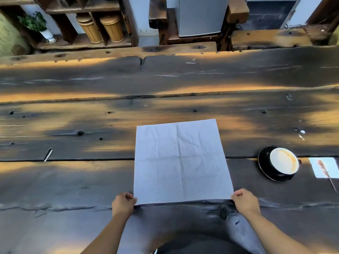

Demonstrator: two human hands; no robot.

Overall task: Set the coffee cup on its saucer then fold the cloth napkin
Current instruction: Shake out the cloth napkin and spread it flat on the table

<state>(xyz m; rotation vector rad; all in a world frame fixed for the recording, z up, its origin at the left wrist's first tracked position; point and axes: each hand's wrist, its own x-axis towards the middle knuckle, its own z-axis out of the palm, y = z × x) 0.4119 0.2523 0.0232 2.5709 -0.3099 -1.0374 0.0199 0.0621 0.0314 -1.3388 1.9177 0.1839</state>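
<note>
A pale grey cloth napkin (181,160) lies spread flat and unfolded on the dark wooden table (73,180), with crease lines crossing its middle. My left hand (123,203) pinches its near left corner. My right hand (244,200) pinches its near right corner. To the right, a coffee cup (283,161), black outside and white inside with brown stains, stands upright on a black saucer (264,162).
A small white paper with a thin stirrer (323,167) lies right of the saucer near the frame edge. Beyond the table's far edge stand wooden shelves with two ribbed canisters (101,28), a potted plant (35,24) and a grey cabinet (200,15).
</note>
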